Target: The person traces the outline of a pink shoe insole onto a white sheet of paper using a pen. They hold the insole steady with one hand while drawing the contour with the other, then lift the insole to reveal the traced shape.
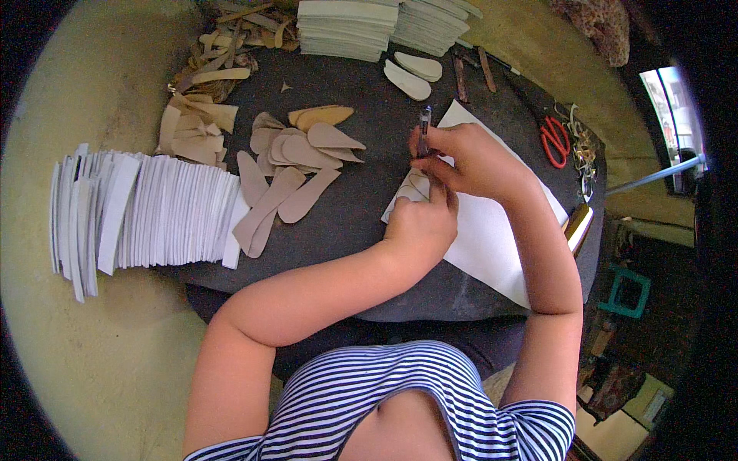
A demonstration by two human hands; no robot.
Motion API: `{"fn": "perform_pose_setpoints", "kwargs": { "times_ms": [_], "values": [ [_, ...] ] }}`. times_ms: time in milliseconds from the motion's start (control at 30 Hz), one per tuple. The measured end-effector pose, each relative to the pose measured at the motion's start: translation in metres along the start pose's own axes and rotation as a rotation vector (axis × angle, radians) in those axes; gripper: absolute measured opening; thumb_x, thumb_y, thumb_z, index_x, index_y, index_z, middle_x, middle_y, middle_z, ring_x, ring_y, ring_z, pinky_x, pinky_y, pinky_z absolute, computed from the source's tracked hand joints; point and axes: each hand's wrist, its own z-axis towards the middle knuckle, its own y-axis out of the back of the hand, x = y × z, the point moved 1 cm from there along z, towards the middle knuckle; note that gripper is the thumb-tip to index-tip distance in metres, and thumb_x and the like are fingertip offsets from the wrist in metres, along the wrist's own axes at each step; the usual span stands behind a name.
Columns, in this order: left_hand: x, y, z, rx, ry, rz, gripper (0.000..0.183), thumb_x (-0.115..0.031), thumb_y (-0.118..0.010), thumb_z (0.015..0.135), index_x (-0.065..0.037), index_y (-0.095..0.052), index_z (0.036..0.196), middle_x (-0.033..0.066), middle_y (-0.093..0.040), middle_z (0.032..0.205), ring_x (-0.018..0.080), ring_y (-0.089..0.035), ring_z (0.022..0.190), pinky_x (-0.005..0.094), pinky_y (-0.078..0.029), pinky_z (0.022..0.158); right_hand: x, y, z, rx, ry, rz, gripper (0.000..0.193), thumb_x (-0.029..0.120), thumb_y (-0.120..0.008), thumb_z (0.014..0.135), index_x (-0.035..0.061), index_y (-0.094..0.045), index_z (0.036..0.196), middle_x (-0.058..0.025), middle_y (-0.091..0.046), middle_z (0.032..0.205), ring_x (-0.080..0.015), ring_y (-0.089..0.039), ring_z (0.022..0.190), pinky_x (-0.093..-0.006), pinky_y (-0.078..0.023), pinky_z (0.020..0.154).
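Observation:
My right hand (465, 157) is closed around a dark pen (425, 131), held nearly upright over the upper left part of a white sheet (492, 242). Just below it, my left hand (421, 227) presses down on the sheet's left edge, thumb and forefinger apart. Curved outlines (415, 187) show on the sheet beside the left thumb. My right hand partly hides the left fingertips, so whether a small piece lies under them cannot be seen. To the left lies a loose heap of beige insole-shaped pieces (296, 150).
A long row of white strips (165, 211) stands on the left. Beige scraps (196, 127) lie behind it. White stacks (346, 29) and two white insole-shaped pieces (407, 81) are at the back. Red-handled scissors (555, 144) and a yellow-and-white tool (578, 227) lie at the right edge.

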Motion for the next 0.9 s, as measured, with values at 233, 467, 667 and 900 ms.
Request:
{"fn": "perform_pose_setpoints", "kwargs": {
  "times_ms": [233, 467, 667, 900],
  "values": [
    [0.001, -0.001, -0.002, -0.037, -0.012, 0.017, 0.041, -0.024, -0.059, 0.077, -0.004, -0.065, 0.111, 0.0164, -0.064, 0.097, 0.0215, -0.064, 0.05, 0.0357, -0.049, 0.046, -0.004, -0.003, 0.0, -0.09, 0.034, 0.08, 0.017, 0.016, -0.071, 0.082, 0.0075, -0.059, 0.091, -0.0134, -0.063, 0.069, -0.0354, -0.063, 0.068, -0.0415, -0.046, 0.059],
    [0.002, -0.002, 0.0, -0.048, -0.002, -0.038, 0.042, -0.025, -0.059, 0.076, -0.002, -0.065, 0.11, 0.018, -0.064, 0.1, 0.0218, -0.063, 0.049, 0.0353, -0.05, 0.047, -0.004, -0.002, 0.002, -0.055, 0.049, 0.045, 0.019, 0.016, -0.07, 0.082, 0.0077, -0.06, 0.096, -0.014, -0.064, 0.071, -0.0332, -0.063, 0.066, -0.04, -0.047, 0.059],
    [0.003, -0.004, -0.001, -0.054, 0.012, -0.001, 0.041, -0.026, -0.059, 0.077, -0.003, -0.065, 0.111, 0.0184, -0.063, 0.104, 0.0221, -0.064, 0.052, 0.0351, -0.051, 0.047, -0.002, 0.001, 0.001, -0.057, -0.01, 0.078, 0.019, 0.016, -0.071, 0.082, 0.0063, -0.06, 0.094, -0.0147, -0.064, 0.07, -0.0318, -0.065, 0.067, -0.0391, -0.048, 0.06],
    [0.003, -0.001, 0.0, -0.005, 0.0, -0.018, 0.041, -0.021, -0.059, 0.077, -0.002, -0.066, 0.112, 0.0285, -0.059, 0.115, 0.0205, -0.066, 0.057, 0.0343, -0.051, 0.051, -0.004, -0.001, 0.001, -0.063, 0.008, 0.101, 0.015, 0.014, -0.069, 0.083, 0.0045, -0.062, 0.092, -0.0142, -0.064, 0.07, -0.0314, -0.066, 0.068, -0.0393, -0.05, 0.061]
  ]
}}
